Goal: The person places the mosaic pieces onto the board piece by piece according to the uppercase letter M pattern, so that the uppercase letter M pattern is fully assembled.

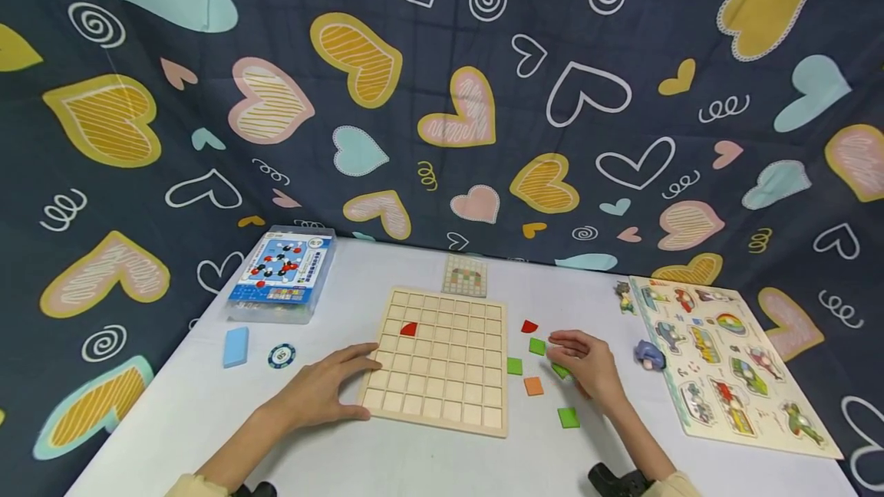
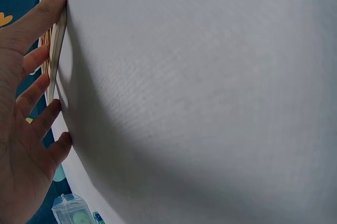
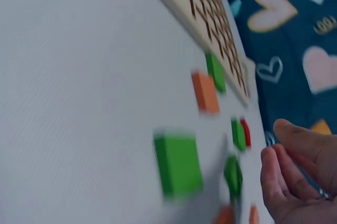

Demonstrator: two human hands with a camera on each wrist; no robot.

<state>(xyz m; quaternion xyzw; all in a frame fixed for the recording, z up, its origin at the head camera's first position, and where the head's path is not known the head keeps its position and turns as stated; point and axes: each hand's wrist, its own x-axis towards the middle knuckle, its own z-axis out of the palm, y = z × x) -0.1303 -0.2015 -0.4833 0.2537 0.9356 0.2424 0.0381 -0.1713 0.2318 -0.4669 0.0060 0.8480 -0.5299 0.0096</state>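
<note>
A wooden grid board (image 1: 442, 369) lies flat on the white table, with a red quarter-round tile (image 1: 409, 329) in one cell near its upper left. My left hand (image 1: 319, 388) touches the board's left side, thumb at the near corner and fingers spread along the edge. To the right of the board, my right hand (image 1: 587, 363) hovers over a green tile (image 1: 561, 370), partly hidden by it in the head view. Its fingers are loosely bent with nothing between thumb and fingertips. Around it lie another red tile (image 1: 529, 326), an orange tile (image 1: 533, 386) and several green square tiles (image 1: 569, 418).
A small pattern card (image 1: 465, 275) sits behind the board. At left are a boxed kit (image 1: 282, 274), a blue block (image 1: 235, 347) and a round chip (image 1: 282, 356). A picture puzzle board (image 1: 732, 366) and a small purple figure (image 1: 650, 354) occupy the right side.
</note>
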